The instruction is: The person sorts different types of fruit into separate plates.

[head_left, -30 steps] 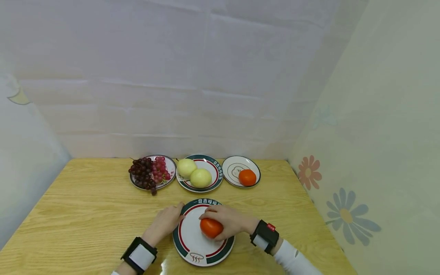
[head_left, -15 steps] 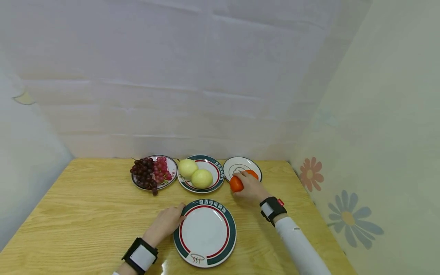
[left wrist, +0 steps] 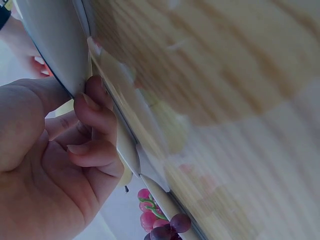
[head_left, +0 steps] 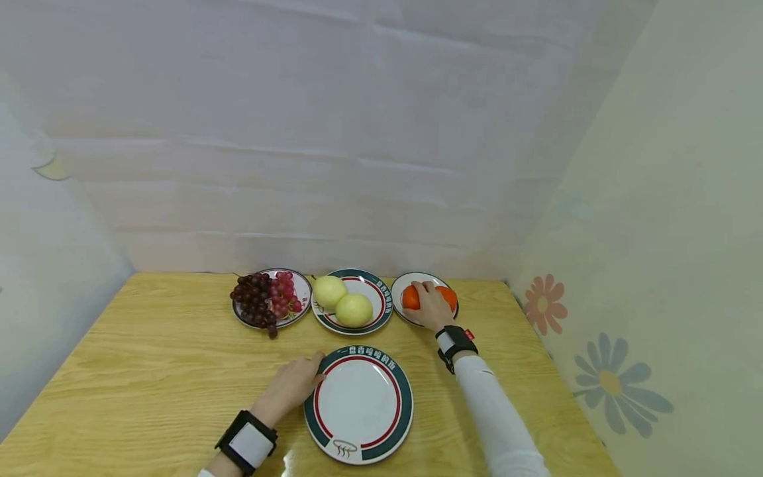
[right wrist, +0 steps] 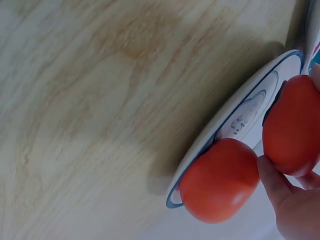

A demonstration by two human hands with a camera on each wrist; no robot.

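My right hand [head_left: 432,307] grips an orange-red persimmon [head_left: 410,297] over the small white plate [head_left: 406,281] at the back right. A dark leafy cap shows on that persimmon [right wrist: 292,125] in the right wrist view. Beside it, a second persimmon [right wrist: 220,180] rests on the same plate, close to my fingers. My left hand [head_left: 292,385] pinches the left rim of a large plate [head_left: 357,407] with a green and red border. In the left wrist view, curled fingers [left wrist: 95,112] lie at the plate's edge. Nothing lies on this large plate.
Left of the small plate stands a green-rimmed plate [head_left: 381,311] with two pale yellow-green round fruits [head_left: 354,310]. Further left is a plate [head_left: 303,291] with dark grapes [head_left: 253,299] and pink grapes [head_left: 283,296]. A wall closes off the wooden table [head_left: 149,371] at the back.
My right hand has carried the persimmon off the large plate, back and to the right, to the small plate. My left hand has stayed at the large plate's rim.
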